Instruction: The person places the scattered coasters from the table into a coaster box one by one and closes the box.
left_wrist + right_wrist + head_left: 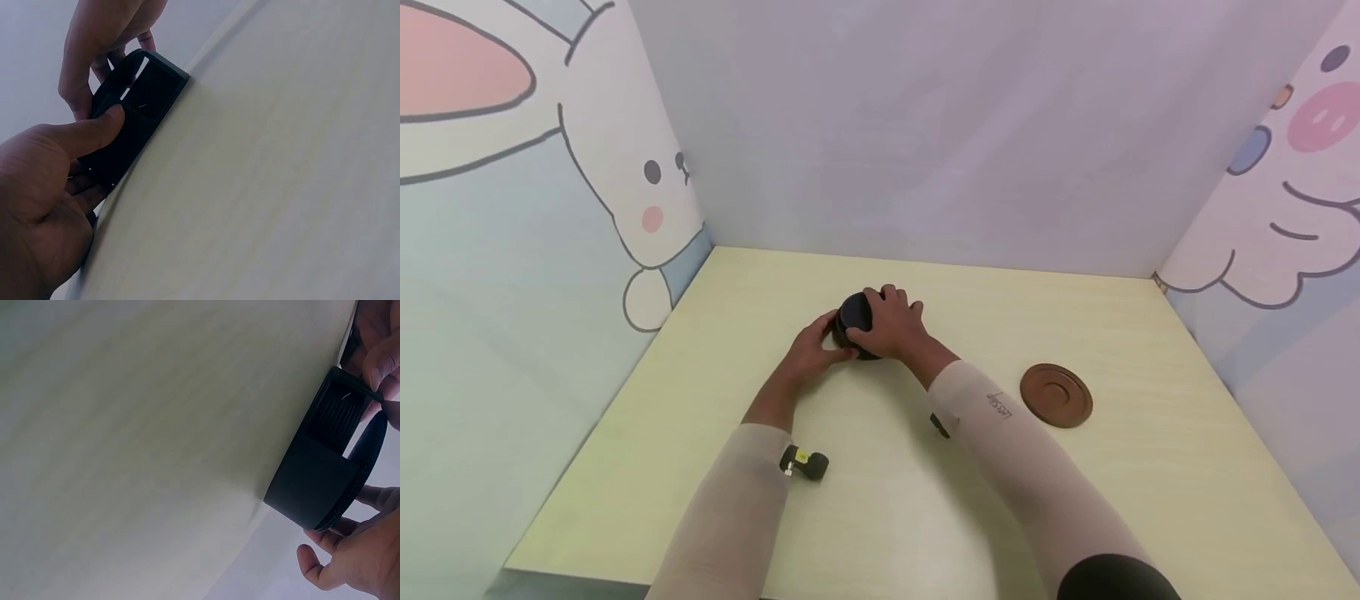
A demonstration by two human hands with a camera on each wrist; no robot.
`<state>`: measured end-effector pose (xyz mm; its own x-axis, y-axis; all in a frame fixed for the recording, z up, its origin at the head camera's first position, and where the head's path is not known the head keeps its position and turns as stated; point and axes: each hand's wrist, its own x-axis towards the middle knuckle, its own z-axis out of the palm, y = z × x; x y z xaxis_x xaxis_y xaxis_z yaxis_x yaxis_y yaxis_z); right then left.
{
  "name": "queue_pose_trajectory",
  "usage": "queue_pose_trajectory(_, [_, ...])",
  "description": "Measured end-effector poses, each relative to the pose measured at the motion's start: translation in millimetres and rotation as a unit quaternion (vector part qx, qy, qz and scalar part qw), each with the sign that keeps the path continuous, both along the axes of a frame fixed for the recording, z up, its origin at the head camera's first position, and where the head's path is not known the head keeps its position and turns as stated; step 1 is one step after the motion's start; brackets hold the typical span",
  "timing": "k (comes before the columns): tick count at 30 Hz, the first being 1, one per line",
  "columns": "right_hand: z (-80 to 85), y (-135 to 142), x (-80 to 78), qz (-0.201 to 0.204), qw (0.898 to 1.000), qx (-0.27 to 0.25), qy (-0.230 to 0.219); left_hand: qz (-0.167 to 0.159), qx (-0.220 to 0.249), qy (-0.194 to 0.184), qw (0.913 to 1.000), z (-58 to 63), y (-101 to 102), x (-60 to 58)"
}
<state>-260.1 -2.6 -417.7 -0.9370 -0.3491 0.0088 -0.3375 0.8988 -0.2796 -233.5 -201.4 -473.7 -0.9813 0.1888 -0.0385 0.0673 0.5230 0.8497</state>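
A black round coaster holder point(309, 478) with a cutout in its side stands on the table, and a stack of thin dark coasters point(337, 415) shows through the opening. My left hand point(809, 353) grips the holder's near left side, its thumb on the wall by the cutout. Over the top, a black coaster point(370, 440) is tilted up at one edge, leaving a bright gap beneath. My right hand point(895, 325) reaches over from the right and holds that tilted coaster by its far edge, fingertips partly hidden behind it.
A brown round coaster point(1056, 395) with a ringed centre lies on the pale wooden table point(880, 517), right of the right forearm. A plain wall point(910, 133) stands behind the table. Cartoon-printed walls point(550, 292) flank both sides.
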Motion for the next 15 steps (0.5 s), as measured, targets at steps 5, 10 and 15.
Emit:
queue_pose_trajectory(5, [-0.6,0.6,0.4,0.002,1.0,0.008,-0.01,0.001,-0.01,-0.005,0.9999,-0.7,0.1,0.3])
queue_pose_trajectory(10, [-3.4,1.0,-0.5,0.007,1.0,0.018,-0.007,0.002,-0.006,-0.004,1.0,-0.9,-0.3,0.2])
queue_pose_trajectory(15, [-5.1,0.7,-1.6,0.01,1.0,0.029,0.003,-0.002,-0.003,-0.001,1.0,-1.2,-0.5,-1.3])
